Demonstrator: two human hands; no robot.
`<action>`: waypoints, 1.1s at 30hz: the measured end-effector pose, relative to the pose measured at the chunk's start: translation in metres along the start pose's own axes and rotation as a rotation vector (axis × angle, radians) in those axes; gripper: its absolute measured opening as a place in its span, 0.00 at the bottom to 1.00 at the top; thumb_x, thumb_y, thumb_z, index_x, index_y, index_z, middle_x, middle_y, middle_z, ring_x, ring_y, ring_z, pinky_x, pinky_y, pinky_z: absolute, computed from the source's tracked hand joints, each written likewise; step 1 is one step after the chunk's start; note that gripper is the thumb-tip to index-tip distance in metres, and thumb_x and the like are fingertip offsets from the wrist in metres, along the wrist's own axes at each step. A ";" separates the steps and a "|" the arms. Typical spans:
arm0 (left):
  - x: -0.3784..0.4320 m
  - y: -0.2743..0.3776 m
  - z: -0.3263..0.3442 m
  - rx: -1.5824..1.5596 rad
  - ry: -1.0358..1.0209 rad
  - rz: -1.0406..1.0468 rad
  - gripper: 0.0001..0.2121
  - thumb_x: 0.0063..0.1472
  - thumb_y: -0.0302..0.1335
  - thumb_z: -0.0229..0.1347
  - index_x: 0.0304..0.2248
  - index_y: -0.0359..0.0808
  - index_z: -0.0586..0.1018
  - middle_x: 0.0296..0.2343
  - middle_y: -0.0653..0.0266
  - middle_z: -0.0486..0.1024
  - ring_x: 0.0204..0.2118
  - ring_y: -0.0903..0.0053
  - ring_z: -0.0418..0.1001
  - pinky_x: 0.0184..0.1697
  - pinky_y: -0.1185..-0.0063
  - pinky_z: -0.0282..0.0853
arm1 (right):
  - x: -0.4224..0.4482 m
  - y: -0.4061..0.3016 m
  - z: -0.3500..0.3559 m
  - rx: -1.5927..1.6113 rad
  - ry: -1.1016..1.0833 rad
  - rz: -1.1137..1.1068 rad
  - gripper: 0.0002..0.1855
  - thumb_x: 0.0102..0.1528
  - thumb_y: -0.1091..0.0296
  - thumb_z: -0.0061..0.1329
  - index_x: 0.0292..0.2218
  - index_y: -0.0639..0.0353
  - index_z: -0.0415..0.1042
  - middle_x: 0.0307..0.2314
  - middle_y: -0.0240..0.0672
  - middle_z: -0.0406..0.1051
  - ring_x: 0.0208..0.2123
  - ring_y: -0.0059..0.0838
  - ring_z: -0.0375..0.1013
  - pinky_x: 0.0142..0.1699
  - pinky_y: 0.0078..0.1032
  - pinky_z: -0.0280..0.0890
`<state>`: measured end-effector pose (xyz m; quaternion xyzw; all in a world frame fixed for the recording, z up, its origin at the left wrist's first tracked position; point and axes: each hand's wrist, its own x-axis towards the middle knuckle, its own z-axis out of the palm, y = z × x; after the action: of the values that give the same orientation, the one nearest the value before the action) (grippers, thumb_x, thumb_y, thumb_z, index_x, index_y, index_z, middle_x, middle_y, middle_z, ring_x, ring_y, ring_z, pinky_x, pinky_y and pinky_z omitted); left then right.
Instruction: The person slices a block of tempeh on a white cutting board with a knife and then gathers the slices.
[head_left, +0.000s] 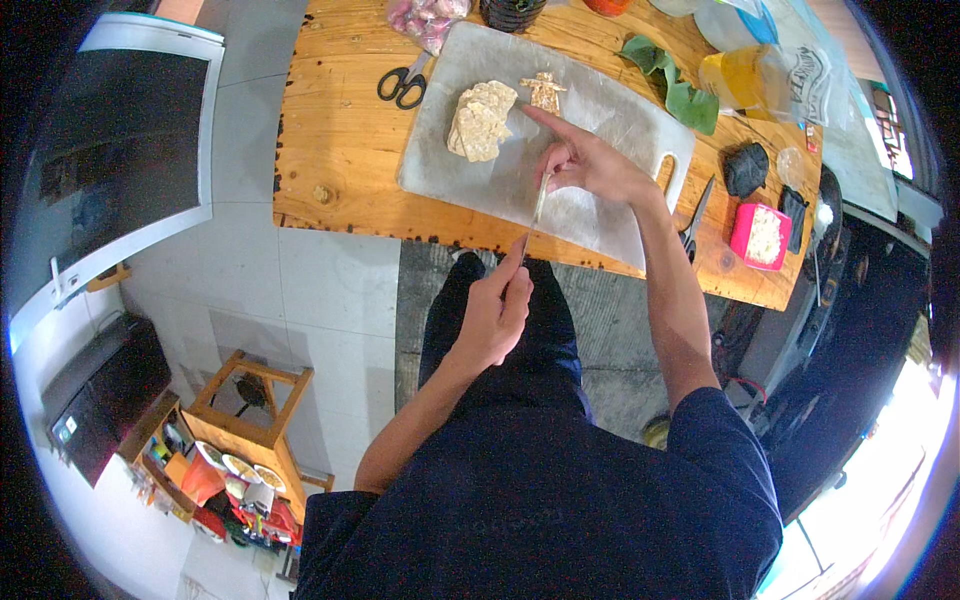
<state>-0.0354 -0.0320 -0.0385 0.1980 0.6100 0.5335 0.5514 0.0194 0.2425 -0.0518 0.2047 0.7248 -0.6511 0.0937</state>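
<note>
My left hand (496, 311) grips one end of a thin, narrow piece, too small to identify, just off the table's near edge. My right hand (592, 161) is over a grey cutting board (450, 180), its curled fingers on the upper end of a thin pale strip (541, 196) and its index finger stretched out to the left. Left of that fingertip lies a pile of flat, pale beige slices (480, 124) on the board. A small brown and cream piece (544, 91) lies just beyond the index finger.
Black-handled scissors (405, 84) lie left of the board on the wooden table (337, 157). To the right are a green leaf (686, 101), a bag of yellow liquid (739, 79), another pair of scissors (697, 217), a black bundle (745, 169) and a pink container (761, 236).
</note>
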 end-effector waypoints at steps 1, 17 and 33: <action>0.001 0.001 0.000 -0.004 0.001 -0.001 0.24 0.71 0.28 0.43 0.65 0.40 0.59 0.22 0.75 0.67 0.17 0.92 0.61 0.17 0.88 0.60 | 0.000 0.002 0.000 0.012 -0.001 -0.002 0.54 0.49 0.84 0.56 0.69 0.49 0.41 0.31 0.33 0.75 0.35 0.21 0.73 0.46 0.22 0.68; 0.003 0.010 0.009 0.016 0.049 -0.013 0.23 0.69 0.24 0.44 0.62 0.33 0.61 0.19 0.74 0.62 0.21 0.89 0.58 0.24 0.85 0.58 | -0.012 0.011 0.010 0.135 0.234 -0.138 0.45 0.50 0.84 0.57 0.65 0.53 0.53 0.40 0.34 0.76 0.42 0.23 0.74 0.49 0.25 0.70; 0.004 0.006 0.019 0.191 0.093 0.173 0.21 0.71 0.26 0.44 0.61 0.32 0.64 0.20 0.72 0.67 0.20 0.89 0.63 0.24 0.86 0.62 | -0.037 0.032 0.077 0.206 0.653 -0.023 0.15 0.58 0.78 0.52 0.48 0.66 0.75 0.43 0.33 0.73 0.40 0.20 0.71 0.47 0.20 0.67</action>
<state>-0.0220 -0.0180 -0.0318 0.2765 0.6635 0.5271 0.4532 0.0556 0.1623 -0.0761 0.4023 0.6494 -0.6220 -0.1717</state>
